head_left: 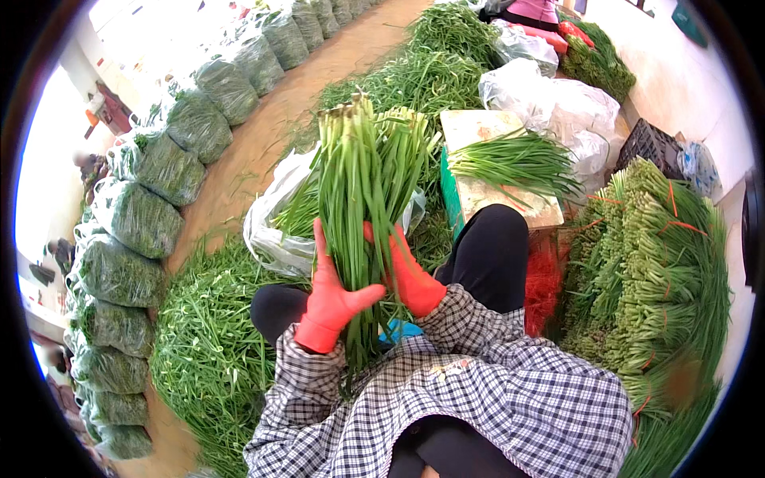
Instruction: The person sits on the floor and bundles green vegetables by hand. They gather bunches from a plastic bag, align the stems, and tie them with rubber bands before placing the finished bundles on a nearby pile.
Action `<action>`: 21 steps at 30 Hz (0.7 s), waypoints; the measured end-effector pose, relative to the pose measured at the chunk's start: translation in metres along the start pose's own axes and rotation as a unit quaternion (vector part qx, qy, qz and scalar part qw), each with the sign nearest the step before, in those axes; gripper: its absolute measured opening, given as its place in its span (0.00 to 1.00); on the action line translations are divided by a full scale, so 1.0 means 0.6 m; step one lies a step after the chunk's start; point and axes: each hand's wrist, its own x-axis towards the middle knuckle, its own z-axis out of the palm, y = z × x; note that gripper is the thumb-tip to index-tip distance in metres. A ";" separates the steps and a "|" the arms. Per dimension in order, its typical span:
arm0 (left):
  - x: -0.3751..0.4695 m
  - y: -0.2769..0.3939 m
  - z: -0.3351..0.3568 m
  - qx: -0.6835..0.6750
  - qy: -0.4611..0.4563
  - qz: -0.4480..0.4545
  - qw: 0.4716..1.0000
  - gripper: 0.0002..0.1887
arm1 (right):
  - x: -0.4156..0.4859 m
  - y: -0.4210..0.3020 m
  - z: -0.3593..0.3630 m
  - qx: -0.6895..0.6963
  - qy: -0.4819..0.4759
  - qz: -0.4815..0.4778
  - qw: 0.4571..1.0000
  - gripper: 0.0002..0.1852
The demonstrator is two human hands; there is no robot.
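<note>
Between my hands stands a thick bunch of garlic chives point(346, 179), its pale cut ends up and its green leaves hanging towards my lap. My left hand point(337, 287), in a red glove, holds the bunch from the left side with the thumb laid across the leaves. On the other side my right hand point(412, 272), gloved in red too, grips it, the fingers partly hidden behind the leaves. Behind the bunch lies a white plastic bag point(269, 233) with more chives inside. A smaller pile of chives point(508, 161) rests on a worn board point(478, 200) to the right.
Loose leaves point(215, 346) heap at my left, with another heap point(418, 77) ahead. Tied chive bundles point(651, 287) are stacked on the right, near a black crate point(648, 146). Filled plastic bags point(143, 218) line the brown floor point(239, 161). A person in pink point(535, 12) sits at the far end.
</note>
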 end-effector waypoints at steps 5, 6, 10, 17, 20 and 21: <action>-0.055 -0.088 -0.038 0.082 0.001 -0.125 0.989 0.47 | 0.008 0.038 0.006 -0.010 0.045 -0.058 0.997 0.23; -0.053 -0.092 -0.035 0.104 -0.028 -0.155 0.982 0.40 | 0.003 0.036 0.005 -0.020 0.056 -0.061 0.996 0.23; -0.062 -0.036 -0.028 -0.056 0.006 -0.219 0.974 0.24 | 0.026 0.012 -0.002 0.022 -0.035 0.007 0.999 0.22; -0.156 0.031 -0.085 -0.132 -0.024 -0.373 0.918 0.25 | 0.115 -0.047 0.001 0.064 0.099 -0.023 0.993 0.21; -0.204 0.039 -0.089 -0.169 -0.021 -0.353 0.920 0.25 | 0.167 -0.083 -0.039 -0.069 -0.005 -0.053 0.996 0.22; -0.231 0.040 -0.096 -0.175 -0.013 -0.345 0.922 0.25 | 0.172 -0.077 -0.033 -0.105 -0.018 -0.053 0.993 0.22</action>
